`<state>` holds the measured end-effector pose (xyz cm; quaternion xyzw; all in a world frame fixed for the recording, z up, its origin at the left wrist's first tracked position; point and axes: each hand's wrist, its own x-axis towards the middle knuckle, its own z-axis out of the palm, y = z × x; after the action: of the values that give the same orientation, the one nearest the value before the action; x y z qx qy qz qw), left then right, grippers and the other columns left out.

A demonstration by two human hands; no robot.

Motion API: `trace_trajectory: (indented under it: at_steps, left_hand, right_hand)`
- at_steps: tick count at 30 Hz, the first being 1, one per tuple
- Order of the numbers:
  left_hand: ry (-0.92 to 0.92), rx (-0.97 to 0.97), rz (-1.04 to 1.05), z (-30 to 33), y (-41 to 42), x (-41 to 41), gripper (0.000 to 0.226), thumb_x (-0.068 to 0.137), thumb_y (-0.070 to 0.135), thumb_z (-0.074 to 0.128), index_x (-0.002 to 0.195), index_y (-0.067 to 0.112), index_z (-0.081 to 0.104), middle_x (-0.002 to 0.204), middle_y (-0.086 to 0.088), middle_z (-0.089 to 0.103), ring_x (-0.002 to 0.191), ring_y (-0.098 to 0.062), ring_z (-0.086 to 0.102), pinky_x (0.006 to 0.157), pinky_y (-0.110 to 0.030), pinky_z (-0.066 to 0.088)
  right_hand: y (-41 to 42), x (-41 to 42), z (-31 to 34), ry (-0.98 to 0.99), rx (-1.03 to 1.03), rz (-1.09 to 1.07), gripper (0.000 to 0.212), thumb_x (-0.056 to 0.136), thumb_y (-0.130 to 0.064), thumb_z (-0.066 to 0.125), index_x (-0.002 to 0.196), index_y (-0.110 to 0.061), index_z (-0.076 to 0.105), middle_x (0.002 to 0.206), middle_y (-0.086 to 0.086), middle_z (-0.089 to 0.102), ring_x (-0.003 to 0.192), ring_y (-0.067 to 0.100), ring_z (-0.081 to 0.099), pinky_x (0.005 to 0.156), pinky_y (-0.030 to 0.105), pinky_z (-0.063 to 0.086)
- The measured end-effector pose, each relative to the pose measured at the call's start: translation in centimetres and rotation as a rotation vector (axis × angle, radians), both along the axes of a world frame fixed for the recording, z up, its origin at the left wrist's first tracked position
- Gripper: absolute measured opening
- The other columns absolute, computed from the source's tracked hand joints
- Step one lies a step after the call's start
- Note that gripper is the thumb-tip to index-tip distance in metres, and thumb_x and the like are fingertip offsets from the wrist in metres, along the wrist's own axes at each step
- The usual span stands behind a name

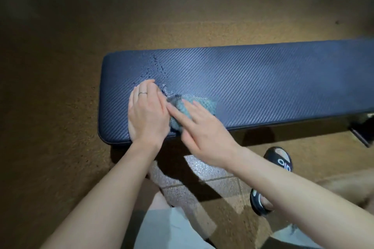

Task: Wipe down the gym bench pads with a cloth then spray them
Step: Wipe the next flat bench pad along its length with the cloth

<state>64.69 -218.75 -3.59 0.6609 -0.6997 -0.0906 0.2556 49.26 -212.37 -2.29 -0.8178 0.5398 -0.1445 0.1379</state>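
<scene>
A dark blue gym bench pad (253,83) with a ribbed weave runs from the middle of the view to the right edge. Wet droplets (156,66) speckle its left part. A grey-blue cloth (194,105) lies on the pad near its front edge. My right hand (204,131) rests flat on the cloth, fingers stretched and slightly apart. My left hand (146,113), with a ring on one finger, lies flat on the pad just left of the cloth, its edge against it. No spray bottle is in view.
The floor (60,87) is brown speckled rubber, with a patch of grey tiles (202,170) under the bench's near side. A black bench leg (362,129) shows at the right. My feet in black sandals (280,159) stand close to the bench.
</scene>
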Motion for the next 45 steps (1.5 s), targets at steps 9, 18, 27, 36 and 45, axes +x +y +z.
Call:
trace_trajectory:
  at_steps: [9,18,27,36,45]
  left_hand:
    - [0.073,0.057,-0.196,0.5,-0.9,2.8,0.032,0.108,0.021,0.035,0.119,0.006,0.060,0.130,-0.013,0.062,0.119,-0.031,0.057,0.103,-0.045,0.043]
    - [-0.083,0.020,-0.245,0.8,-0.6,4.6,0.027,0.107,0.016,0.041,0.123,0.006,0.060,0.136,-0.012,0.062,0.125,-0.029,0.055,0.113,-0.041,0.038]
    - [0.065,-0.052,-0.112,0.6,-0.3,5.1,0.027,0.105,0.015,0.037,0.113,0.006,0.061,0.116,-0.014,0.065,0.105,-0.034,0.059,0.094,-0.047,0.047]
    - [0.125,-0.086,0.051,0.9,-0.4,5.6,0.027,0.107,0.017,0.033,0.109,0.010,0.060,0.110,-0.008,0.063,0.097,-0.026,0.057,0.092,-0.045,0.046]
    - [0.009,0.039,0.257,0.8,-0.7,7.0,0.041,0.109,0.028,0.030,0.144,0.015,0.048,0.150,-0.006,0.052,0.139,-0.022,0.046,0.124,-0.041,0.024]
  right_hand:
    - [1.7,1.8,-3.9,0.275,-0.255,0.056,0.059,0.107,-0.023,0.043,0.162,-0.018,0.023,0.153,0.020,0.044,0.152,0.036,0.026,0.124,0.050,0.020]
    - [3.0,-12.9,-2.6,0.576,-0.284,0.227,0.091,0.086,0.006,0.050,0.163,-0.019,0.010,0.167,0.013,0.003,0.155,0.035,0.016,0.127,0.049,0.014]
    - [-1.1,-5.0,-1.4,0.549,-0.245,0.572,0.075,0.094,-0.003,0.037,0.163,-0.022,0.017,0.170,0.010,0.009,0.156,0.034,0.009,0.127,0.050,0.011]
    - [-0.1,-8.4,-1.2,0.571,-0.233,0.495,0.086,0.087,0.005,0.043,0.163,-0.021,0.012,0.171,0.010,0.002,0.157,0.030,0.005,0.128,0.047,0.008]
    - [1.2,-5.9,-0.5,0.477,-0.104,0.416,0.064,0.103,-0.027,0.041,0.162,-0.022,0.020,0.171,0.009,0.004,0.158,0.030,0.002,0.126,0.052,0.016]
